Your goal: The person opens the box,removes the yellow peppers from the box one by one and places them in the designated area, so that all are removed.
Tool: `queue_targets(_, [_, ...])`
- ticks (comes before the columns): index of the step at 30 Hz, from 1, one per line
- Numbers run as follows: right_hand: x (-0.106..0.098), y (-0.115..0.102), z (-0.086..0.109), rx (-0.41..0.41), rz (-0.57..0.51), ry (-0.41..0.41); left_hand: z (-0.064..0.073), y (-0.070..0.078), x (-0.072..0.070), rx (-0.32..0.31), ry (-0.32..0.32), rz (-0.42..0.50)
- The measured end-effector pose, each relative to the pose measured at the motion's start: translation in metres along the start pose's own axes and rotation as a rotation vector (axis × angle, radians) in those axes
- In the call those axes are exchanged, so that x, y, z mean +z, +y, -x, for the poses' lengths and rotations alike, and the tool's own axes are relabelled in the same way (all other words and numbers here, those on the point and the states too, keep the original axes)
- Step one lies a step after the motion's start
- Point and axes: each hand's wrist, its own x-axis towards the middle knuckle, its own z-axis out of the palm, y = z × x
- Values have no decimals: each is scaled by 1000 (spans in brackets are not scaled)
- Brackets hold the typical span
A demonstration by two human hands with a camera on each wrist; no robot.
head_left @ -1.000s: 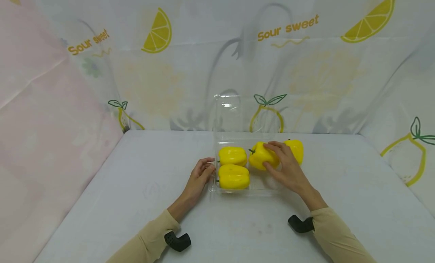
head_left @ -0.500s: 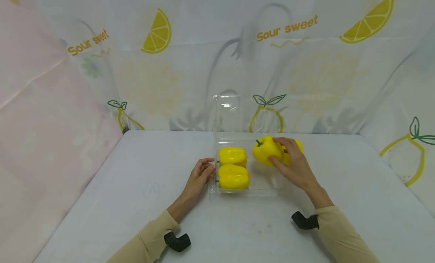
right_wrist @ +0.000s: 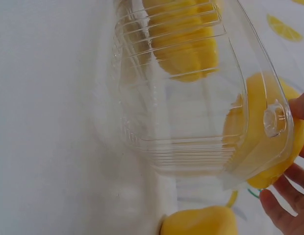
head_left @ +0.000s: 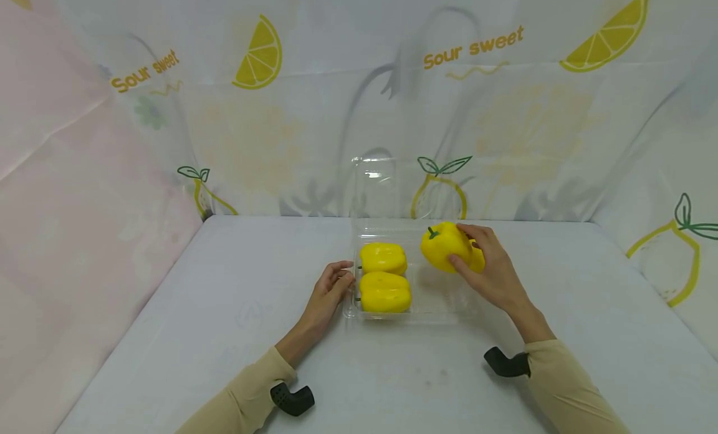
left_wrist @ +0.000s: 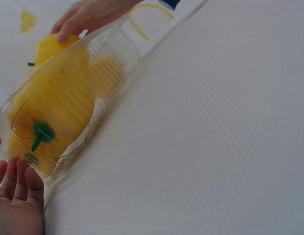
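My right hand (head_left: 485, 262) grips a yellow bell pepper (head_left: 444, 245) with a green stem, raised over the back right of a clear plastic clamshell box (head_left: 432, 315). In the right wrist view the held pepper (right_wrist: 269, 103) shows partly through the box wall. Two more yellow peppers, a rear one (head_left: 383, 258) and a front one (head_left: 386, 292), lie on their sides in the box's left half. My left hand (head_left: 331, 290) rests at the box's left edge, fingers loosely bent against its wall. Another yellow pepper (head_left: 478, 257) is mostly hidden behind the held one.
The box's clear lid (head_left: 381, 191) stands raised at the back, in front of a printed curtain (head_left: 314, 128). In the right wrist view the other pepper (right_wrist: 201, 223) lies on the white table (head_left: 224, 334) outside the box's right end.
My right hand has lifted the pepper from the box's right half and carried it up and to the right, now covering most of the pepper behind. My left hand has stayed put.
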Motion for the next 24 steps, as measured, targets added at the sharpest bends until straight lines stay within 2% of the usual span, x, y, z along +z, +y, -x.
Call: queue_targets(24, [-11, 7, 0, 64, -38, 22, 0, 0, 0, -1, -2, 4])
